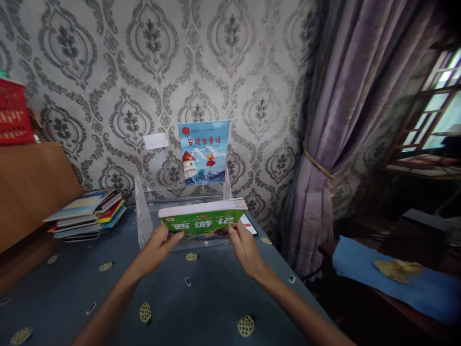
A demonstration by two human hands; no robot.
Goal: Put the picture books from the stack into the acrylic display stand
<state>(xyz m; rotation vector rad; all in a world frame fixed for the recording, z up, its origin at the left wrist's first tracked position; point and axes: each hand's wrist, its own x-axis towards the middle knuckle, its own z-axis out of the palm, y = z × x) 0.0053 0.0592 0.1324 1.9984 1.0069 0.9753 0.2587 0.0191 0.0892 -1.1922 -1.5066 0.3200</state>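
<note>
A thick green book (205, 218) with white characters on its cover is held above the table, its page edges tilted up. My left hand (162, 242) grips its left end, thumb on the cover. At the right end, my right hand (245, 242) holds it the same way. Behind the book stands a clear plastic stand (143, 216), partly hidden by it. A blue picture book (206, 154) with red characters leans upright at the back of the stand, against the patterned wall. A white label (156, 141) shows to its left.
A stack of books (90, 214) lies on the dark patterned tablecloth (201, 307) at the left, beside a wooden cabinet (36, 192) with a red basket (14, 113). A phone or tablet (251, 225) is partly behind my right hand. A purple curtain (317, 144) hangs at the right.
</note>
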